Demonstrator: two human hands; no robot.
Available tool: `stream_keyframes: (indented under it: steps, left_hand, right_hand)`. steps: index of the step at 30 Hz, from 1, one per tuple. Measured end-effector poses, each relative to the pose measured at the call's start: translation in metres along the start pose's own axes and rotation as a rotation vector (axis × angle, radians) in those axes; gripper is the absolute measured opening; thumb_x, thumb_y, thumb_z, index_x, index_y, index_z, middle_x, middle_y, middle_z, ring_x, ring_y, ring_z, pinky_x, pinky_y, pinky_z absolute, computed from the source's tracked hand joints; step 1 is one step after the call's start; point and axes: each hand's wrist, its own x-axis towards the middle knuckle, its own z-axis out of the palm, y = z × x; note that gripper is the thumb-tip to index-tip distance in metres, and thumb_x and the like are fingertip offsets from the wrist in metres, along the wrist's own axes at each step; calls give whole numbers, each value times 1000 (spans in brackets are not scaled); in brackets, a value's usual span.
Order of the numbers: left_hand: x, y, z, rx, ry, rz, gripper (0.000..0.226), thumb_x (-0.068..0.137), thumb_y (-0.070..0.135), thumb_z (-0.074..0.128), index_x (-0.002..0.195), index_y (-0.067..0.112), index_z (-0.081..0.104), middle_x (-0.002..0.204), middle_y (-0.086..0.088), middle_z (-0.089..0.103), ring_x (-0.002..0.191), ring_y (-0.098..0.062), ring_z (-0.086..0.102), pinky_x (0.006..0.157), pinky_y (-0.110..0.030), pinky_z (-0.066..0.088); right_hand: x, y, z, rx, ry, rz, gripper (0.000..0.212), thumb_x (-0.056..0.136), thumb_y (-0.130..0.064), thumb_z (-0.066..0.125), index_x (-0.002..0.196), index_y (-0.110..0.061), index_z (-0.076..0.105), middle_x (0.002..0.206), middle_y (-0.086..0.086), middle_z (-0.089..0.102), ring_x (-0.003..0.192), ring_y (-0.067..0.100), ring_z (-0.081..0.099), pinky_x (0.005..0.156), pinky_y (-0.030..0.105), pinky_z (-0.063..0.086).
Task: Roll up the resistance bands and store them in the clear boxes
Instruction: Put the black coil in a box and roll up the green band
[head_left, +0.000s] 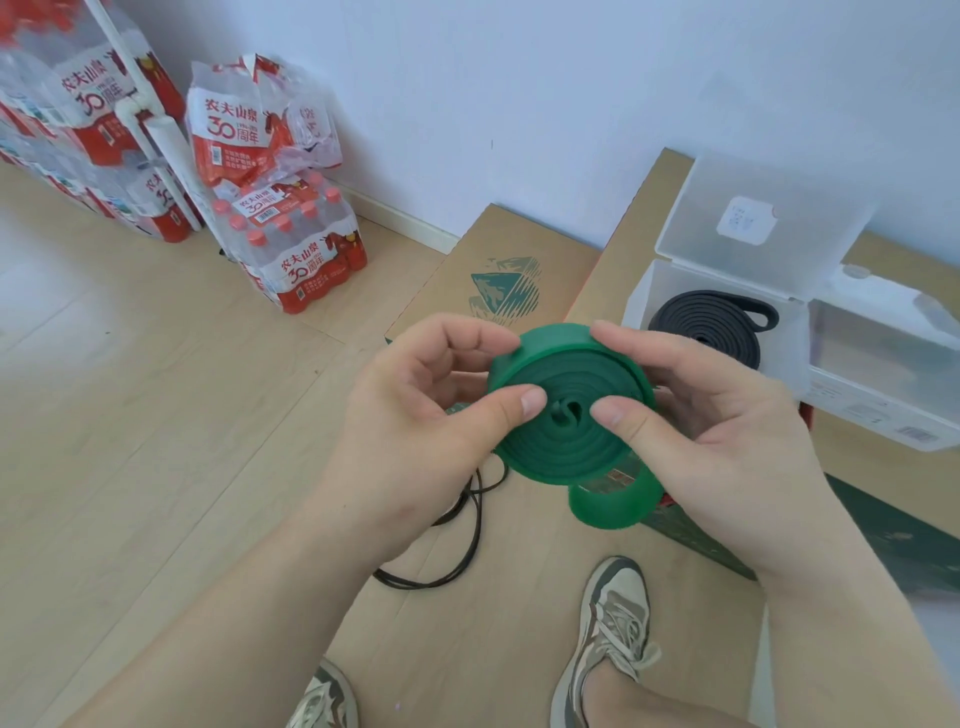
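Note:
A green resistance band (563, 441) is wound into a flat coil in front of me, with a short loose loop hanging below it. My left hand (415, 415) grips the coil's left side, thumb pressed on its face. My right hand (711, 421) holds the right side, thumb near the centre. At the upper right an open clear box (641, 291) stands on a cardboard carton, its lid tipped back. A rolled black band (711, 325) lies inside it. A second clear box (883, 364) sits just to its right.
Thin black bands or cords (467, 540) lie on the wooden floor under my hands. Cardboard cartons (498, 260) stand against the wall at centre and right. Packs of bottled water (291, 234) are stacked at the upper left. My shoes (613, 634) show at the bottom.

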Motion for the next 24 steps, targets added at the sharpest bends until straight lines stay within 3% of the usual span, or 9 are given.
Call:
stream_keyframes:
  steps: [2,5,8,10,13,19,24]
  left_hand:
    - [-1,-1,2,16,-20,-4,31,76,11,83,101,24,69,102,-6,77,94,-29,74,80,-49,64]
    - [-2,-4,5,144,-49,29,32,76,12,84,96,28,65,102,3,75,96,-16,72,81,-45,64]
    - [-4,-4,6,326,-119,102,34,80,17,85,105,31,68,107,15,73,107,-9,69,90,-34,61]
    - [-4,-2,5,378,-151,94,34,82,12,84,106,31,71,104,18,73,105,-7,69,86,-29,61]
    - [-1,1,2,275,-158,-3,35,77,9,89,98,33,74,97,10,75,94,-13,74,81,-36,64]
    - [2,1,-4,96,-188,-109,41,68,15,86,105,29,73,105,4,77,104,-18,72,95,-48,59]
    - [-1,-1,-2,275,-214,-108,44,73,5,90,105,31,74,102,10,76,97,-12,73,85,-39,63]
  right_hand:
    - [0,0,0,-26,22,-13,45,89,6,74,115,-31,77,110,0,78,104,20,74,83,29,62]
    - [-1,2,-2,-111,22,-56,48,85,13,74,105,-31,78,110,-7,77,106,19,73,91,30,60]
    - [-2,4,1,-266,-40,-89,53,80,16,76,97,-34,81,111,-12,72,112,14,68,91,19,53]
    - [-3,5,4,-314,-78,-73,51,79,15,77,94,-34,82,109,-13,71,112,11,66,88,13,51]
    - [-4,5,4,-288,-104,-63,48,79,15,77,95,-30,82,110,-11,71,114,15,66,91,19,53]
    - [-5,1,5,-257,-156,-65,47,79,15,78,100,-27,78,109,-8,71,111,22,66,90,20,51]
    - [-6,3,8,-332,-153,-5,48,75,13,78,91,-32,71,108,-9,70,107,18,65,89,30,53]
